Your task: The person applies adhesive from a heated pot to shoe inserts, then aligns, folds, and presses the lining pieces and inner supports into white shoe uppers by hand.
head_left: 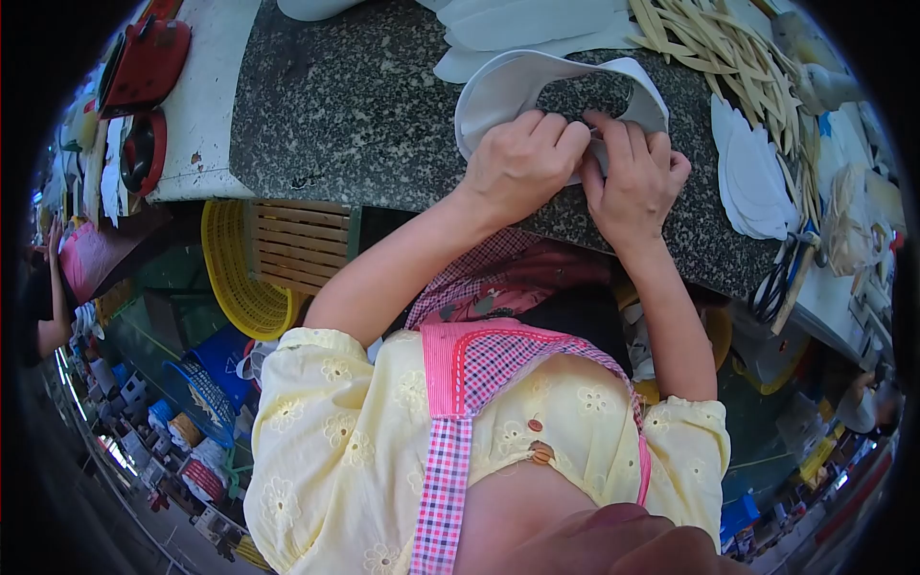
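A curved white sheet piece [498,96] stands on the speckled dark stone tabletop [335,115], bent round into an open loop. At its near edge, my left hand [527,158] has its fingers curled tightly on the white piece. Close beside it on the right, my right hand [632,172] pinches the same piece, with thumb and fingers bent. The two hands almost touch where the ends of the loop come together. What lies under the fingertips is hidden.
Flat white pieces [537,29] lie behind the loop, and more white pieces [752,172] at the right. Beige strips [738,77] are heaped at the back right, near scissors [800,268]. Red items [153,62] sit far left. A yellow basket [235,278] stands below the table.
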The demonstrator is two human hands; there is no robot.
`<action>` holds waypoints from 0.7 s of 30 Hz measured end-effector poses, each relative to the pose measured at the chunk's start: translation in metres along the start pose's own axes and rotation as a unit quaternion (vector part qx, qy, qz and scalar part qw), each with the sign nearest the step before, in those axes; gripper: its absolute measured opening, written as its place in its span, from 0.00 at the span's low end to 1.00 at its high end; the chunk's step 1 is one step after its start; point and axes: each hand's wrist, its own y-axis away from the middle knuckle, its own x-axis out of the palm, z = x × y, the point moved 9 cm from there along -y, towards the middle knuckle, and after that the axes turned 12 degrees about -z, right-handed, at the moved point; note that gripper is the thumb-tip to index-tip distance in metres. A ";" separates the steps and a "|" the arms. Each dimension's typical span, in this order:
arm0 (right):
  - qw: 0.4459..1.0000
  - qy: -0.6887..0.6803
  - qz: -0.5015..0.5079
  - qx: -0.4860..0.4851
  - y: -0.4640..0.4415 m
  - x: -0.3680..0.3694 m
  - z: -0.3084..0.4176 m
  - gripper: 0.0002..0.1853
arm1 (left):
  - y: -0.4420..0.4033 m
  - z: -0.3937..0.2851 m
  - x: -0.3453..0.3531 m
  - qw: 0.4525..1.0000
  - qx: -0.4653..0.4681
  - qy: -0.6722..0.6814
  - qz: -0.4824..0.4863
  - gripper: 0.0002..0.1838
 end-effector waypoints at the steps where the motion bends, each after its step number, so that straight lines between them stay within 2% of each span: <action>1: 1.000 -0.011 0.000 0.001 0.001 0.000 -0.001 0.19 | 0.001 -0.002 0.000 1.000 0.008 0.003 0.000 0.10; 3: 1.000 -0.029 -0.001 0.004 0.003 0.000 -0.004 0.16 | 0.004 -0.005 -0.004 1.000 0.027 0.012 -0.001 0.11; 6: 0.995 -0.088 -0.036 -0.018 0.013 -0.003 -0.010 0.11 | 0.013 -0.018 -0.014 0.989 0.131 0.061 -0.007 0.14; 9: 0.993 -0.056 -0.052 -0.093 0.011 -0.011 -0.001 0.08 | 0.018 -0.023 -0.015 0.984 0.173 0.032 0.007 0.18; 13: 0.983 -0.054 -0.025 -0.174 0.016 -0.018 0.005 0.09 | 0.022 -0.032 -0.011 0.980 0.194 -0.018 0.027 0.14; 21: 0.973 -0.068 -0.011 -0.220 0.021 -0.019 0.003 0.11 | 0.028 -0.054 0.003 0.953 0.246 -0.160 0.072 0.11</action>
